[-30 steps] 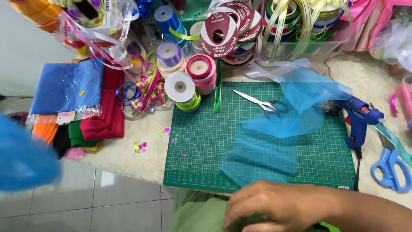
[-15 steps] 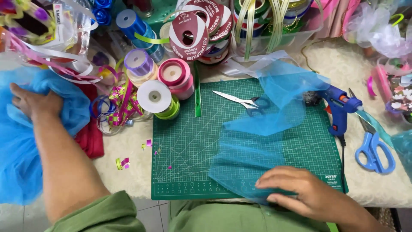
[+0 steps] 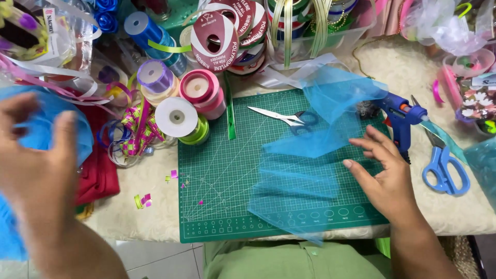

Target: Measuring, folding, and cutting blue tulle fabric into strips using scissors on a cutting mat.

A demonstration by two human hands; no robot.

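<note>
Since the earlier frame: right hand [image 3: 385, 173] lifted off the lower end of the sheer turquoise tulle strip [image 3: 305, 170] and shifted up to its right edge; left hand [image 3: 39, 155] raised nearer the camera, blurred, in front of the bunched bright blue tulle bundle [image 3: 39, 129] at far left.

Right hand: open, fingers spread and pointing left, empty; fingertips at or just over the strip's right edge, contact not certain. Left hand: fingers loosely apart; grip on the blue bundle cannot be told through the blur.

Location of strip: on the green gridded cutting mat [image 3: 217, 175], right half. Long axis from the near mat edge up and rightward to the far right corner, where the upper end folds over and runs off the mat. Lies immediately left of the right hand; right hand far nearer, left hand well apart beyond the mat's left edge.

Edges and room: lower end overhangs the near mat edge slightly. Silver scissors with dark handles [image 3: 284, 118] partly under the strip's upper fold. Blue hot-glue gun [image 3: 400, 116] just beyond the right hand; blue-handled scissors [image 3: 444, 168] to its right. Ribbon spools [image 3: 178, 116] crowd the far left corner. Left half of mat bare apart from small scraps.
</note>
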